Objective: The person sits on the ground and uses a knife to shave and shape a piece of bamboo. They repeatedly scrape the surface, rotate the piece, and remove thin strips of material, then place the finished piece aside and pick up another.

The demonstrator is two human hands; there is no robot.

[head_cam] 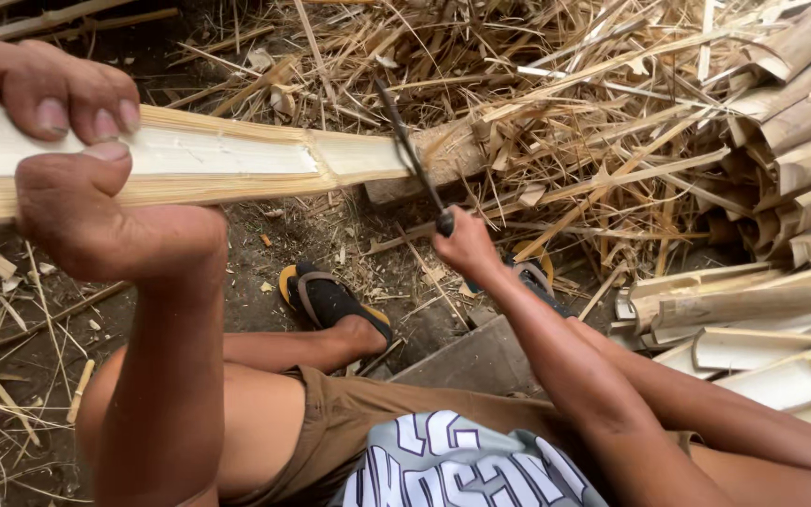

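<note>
Left hand (77, 178) clamped round split bamboo slat (227, 161), fingers over top edge, slat lying across toward wooden block (443, 160). Right hand (466, 246) fisted on knife (415, 160), blade set in slat end. Risks: blade slipping toward sandalled foot (335, 305); splinters cutting fingers.

Bare dark earth (265, 239) makes the floor, littered with pale chips. A deep tangle of dry bamboo shavings (565, 113) covers the far ground. Split bamboo slats (781, 310) lie stacked at the right. Even, soft light suggests daylight, probably outdoors.
</note>
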